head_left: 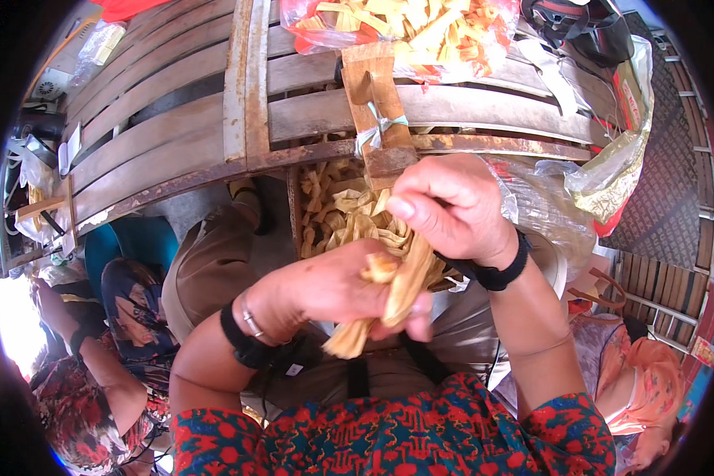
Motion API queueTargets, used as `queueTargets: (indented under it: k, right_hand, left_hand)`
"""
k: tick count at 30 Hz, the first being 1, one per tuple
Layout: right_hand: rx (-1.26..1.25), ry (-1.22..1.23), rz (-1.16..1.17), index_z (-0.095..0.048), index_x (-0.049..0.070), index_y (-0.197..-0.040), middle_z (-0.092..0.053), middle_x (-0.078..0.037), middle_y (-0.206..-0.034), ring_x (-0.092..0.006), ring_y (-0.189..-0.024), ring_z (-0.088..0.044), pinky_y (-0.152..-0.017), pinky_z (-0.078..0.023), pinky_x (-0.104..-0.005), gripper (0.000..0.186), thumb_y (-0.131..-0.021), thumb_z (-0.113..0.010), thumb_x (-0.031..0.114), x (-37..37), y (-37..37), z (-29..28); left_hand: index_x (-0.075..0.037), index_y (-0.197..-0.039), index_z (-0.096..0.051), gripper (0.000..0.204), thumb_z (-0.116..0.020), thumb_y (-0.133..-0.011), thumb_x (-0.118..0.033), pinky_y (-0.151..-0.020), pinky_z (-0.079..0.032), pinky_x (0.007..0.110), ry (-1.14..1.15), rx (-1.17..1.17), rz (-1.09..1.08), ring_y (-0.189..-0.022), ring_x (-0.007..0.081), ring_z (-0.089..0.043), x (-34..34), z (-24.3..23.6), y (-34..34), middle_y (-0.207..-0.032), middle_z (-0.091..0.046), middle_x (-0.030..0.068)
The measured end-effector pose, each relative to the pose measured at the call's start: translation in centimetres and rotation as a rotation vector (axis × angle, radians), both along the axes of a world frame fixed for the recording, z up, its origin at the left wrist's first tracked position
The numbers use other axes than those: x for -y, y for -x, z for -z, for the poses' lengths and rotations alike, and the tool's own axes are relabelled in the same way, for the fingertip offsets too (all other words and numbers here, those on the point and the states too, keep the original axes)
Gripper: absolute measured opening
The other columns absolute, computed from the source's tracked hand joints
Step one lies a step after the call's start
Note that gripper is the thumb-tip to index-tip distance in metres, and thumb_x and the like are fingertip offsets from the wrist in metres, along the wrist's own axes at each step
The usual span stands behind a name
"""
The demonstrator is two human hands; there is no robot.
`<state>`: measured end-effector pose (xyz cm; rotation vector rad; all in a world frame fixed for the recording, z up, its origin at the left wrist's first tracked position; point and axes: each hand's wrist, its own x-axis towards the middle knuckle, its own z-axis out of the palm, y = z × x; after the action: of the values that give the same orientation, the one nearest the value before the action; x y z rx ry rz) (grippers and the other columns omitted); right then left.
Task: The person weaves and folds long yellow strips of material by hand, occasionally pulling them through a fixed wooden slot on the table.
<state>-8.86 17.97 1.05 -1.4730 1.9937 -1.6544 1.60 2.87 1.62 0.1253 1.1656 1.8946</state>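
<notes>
My left hand (pixel 349 289) is closed around a folded bundle of dried yellow leaf strips (pixel 404 289), whose frayed end hangs below it. My right hand (pixel 452 210) pinches the upper part of the same bundle. Just above sits a notched wooden block (pixel 361 75) with a pale tie round it, at the rusty edge of a slatted table (pixel 166 119). Under my hands is a box (pixel 293 210) of crumpled dried strips (pixel 333 194), partly hidden by my arms.
A red plastic bag of yellow pieces (pixel 404 24), black helmet (pixel 595 32) and large sack (pixel 611 182) sit ahead and right. A clear plastic bag (pixel 547 202) is beside the box. Co-workers (pixel 95 373) (pixel 635 381) sit either side; a teal chair (pixel 135 238) is left.
</notes>
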Motion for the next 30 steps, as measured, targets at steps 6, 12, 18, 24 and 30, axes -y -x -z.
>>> queueTargets:
  k: [6,12,18,24,30]
  right_hand:
    - [1.216,-0.298,-0.027,-0.063,0.003,-0.085,-0.053,0.004,-0.064,-0.0038,-0.051,-0.042,-0.043,-0.032,-0.0201,0.022,-0.093,-0.058,0.023,0.4,-1.7,0.7]
    - [1.749,-0.088,-0.087,-0.062,0.007,-0.094,-0.051,0.005,-0.067,-0.0030,-0.052,-0.043,-0.044,-0.030,-0.0169,0.015,-0.086,-0.066,0.018,0.6,-3.7,2.8]
    - [0.755,-0.125,0.132,-0.063,-0.002,-0.093,-0.066,-0.005,-0.077,-0.0089,-0.066,-0.059,-0.059,-0.049,-0.0245,0.023,-0.095,-0.054,0.019,0.2,-3.0,1.9]
    - [-0.050,-0.497,0.119,-0.060,0.001,-0.084,-0.053,-0.011,-0.063,-0.0140,-0.057,-0.053,-0.052,-0.042,-0.0326,0.028,-0.093,-0.055,0.028,0.2,-2.8,3.1]
    - [1.294,-0.382,-0.152,-0.060,0.002,-0.078,-0.045,0.002,-0.057,-0.0047,-0.044,-0.028,-0.041,-0.020,-0.0206,0.049,-0.097,-0.044,0.045,-0.4,-2.0,1.7]
  left_hand:
    - [-0.010,-0.107,-0.066,0.030,-0.069,-0.077,-0.012,-0.058,-0.047,0.028,0.671,-1.037,-0.689,-0.067,0.0186,-0.060,1.7,1.1,0.5,-0.078,-0.061,0.0047]
    - [-0.006,-0.074,-0.064,0.024,-0.078,-0.061,-0.021,-0.060,-0.050,0.034,0.964,-1.516,-0.881,-0.071,0.0250,-0.060,1.2,3.1,1.5,-0.081,-0.058,0.0052]
    - [-0.004,-0.087,-0.067,0.022,-0.072,-0.067,-0.012,-0.080,-0.049,0.039,0.984,-1.078,-0.860,-0.095,0.0299,-0.062,1.3,3.3,0.7,-0.105,-0.064,0.0126]
    - [0.001,-0.080,-0.061,0.017,-0.062,-0.064,0.005,-0.087,-0.046,0.040,1.054,-1.193,-0.607,-0.103,0.0326,-0.058,1.7,3.6,0.4,-0.111,-0.061,0.0144]
    - [0.003,-0.079,-0.063,0.005,-0.061,-0.083,0.001,-0.085,-0.046,0.031,0.411,-0.735,-0.991,-0.097,0.0209,-0.060,3.3,2.4,0.7,-0.103,-0.063,0.0104]
